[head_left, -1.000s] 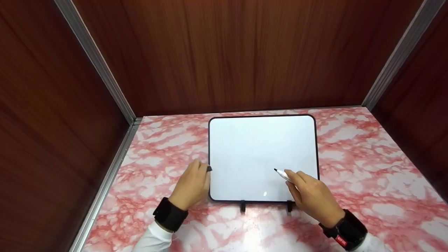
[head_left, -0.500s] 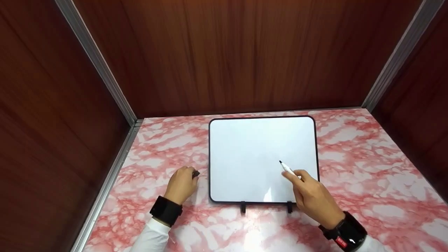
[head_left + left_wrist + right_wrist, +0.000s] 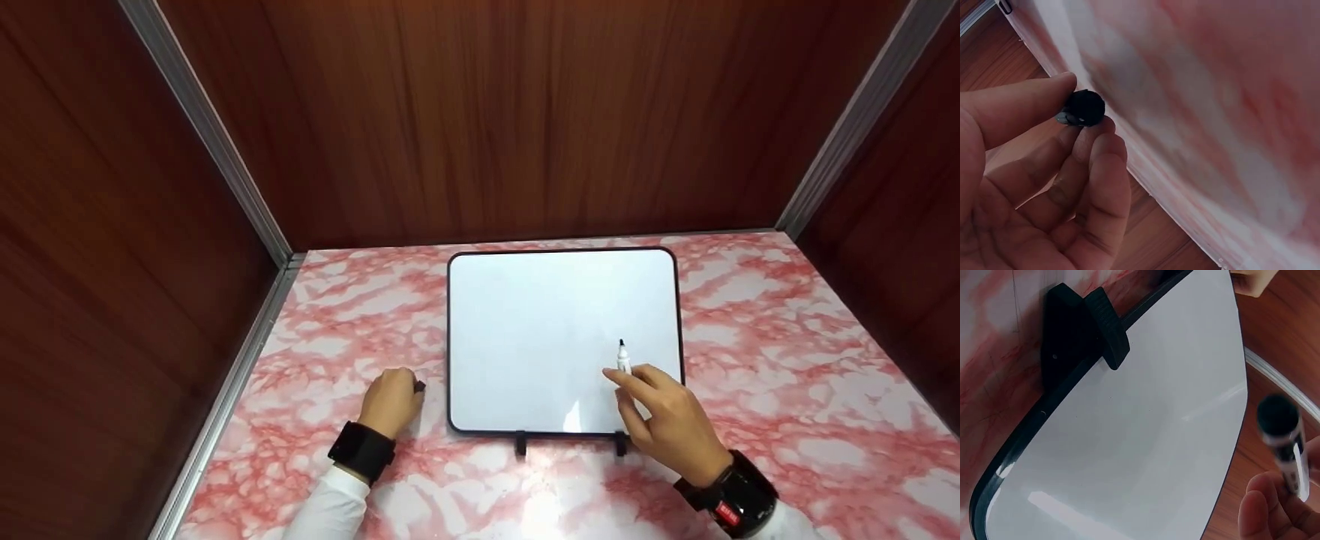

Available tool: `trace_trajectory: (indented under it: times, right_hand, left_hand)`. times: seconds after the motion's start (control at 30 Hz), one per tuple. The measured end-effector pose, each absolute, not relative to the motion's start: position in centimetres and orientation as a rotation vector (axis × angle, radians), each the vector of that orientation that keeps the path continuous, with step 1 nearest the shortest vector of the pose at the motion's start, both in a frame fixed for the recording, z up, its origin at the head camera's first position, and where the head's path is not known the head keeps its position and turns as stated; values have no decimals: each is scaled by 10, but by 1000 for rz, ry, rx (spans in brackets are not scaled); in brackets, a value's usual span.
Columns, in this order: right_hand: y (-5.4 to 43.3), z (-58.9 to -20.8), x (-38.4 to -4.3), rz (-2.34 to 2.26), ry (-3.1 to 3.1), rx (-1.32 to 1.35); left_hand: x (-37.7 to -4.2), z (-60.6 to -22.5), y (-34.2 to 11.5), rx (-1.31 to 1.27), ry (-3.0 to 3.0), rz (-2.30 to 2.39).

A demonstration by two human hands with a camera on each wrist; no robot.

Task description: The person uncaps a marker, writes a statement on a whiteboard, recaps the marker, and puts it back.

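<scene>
My left hand point(image 3: 390, 403) is just left of the whiteboard, low by the table. Between its thumb and fingertips it pinches a small black marker cap point(image 3: 1087, 108), seen end-on in the left wrist view. My right hand point(image 3: 673, 420) holds a white marker point(image 3: 624, 361) in front of the board's lower right part. The marker's bare black tip points up and away, and whether it touches the board I cannot tell. No marks show on the white face of the whiteboard point(image 3: 540, 322), which has a thin black frame.
Black stand feet point(image 3: 521, 443) hold the board's lower edge; one stand clip point(image 3: 1109, 329) is close up in the right wrist view. Under it lies a red-and-white marbled table point(image 3: 360, 300). Brown wood-grain panels point(image 3: 480, 120) with metal corner strips point(image 3: 217, 150) enclose the back and sides.
My left hand has moved left, away from the board's edge, with the cap. In my right hand the marker has turned from pointing left to pointing nearly straight up, its tip slightly further right.
</scene>
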State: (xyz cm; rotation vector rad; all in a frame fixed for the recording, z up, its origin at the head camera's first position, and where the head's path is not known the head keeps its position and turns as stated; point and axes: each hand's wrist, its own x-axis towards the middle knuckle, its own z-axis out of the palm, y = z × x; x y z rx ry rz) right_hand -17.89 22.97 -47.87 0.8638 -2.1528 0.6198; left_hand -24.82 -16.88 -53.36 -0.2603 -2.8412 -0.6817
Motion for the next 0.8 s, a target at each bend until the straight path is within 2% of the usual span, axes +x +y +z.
trace_trajectory:
  times: [0.8]
  right_hand:
    - [221,-479,-189,717,-2081,903]
  left_hand:
    - [-241,-530,-162,-240,-2791,-621]
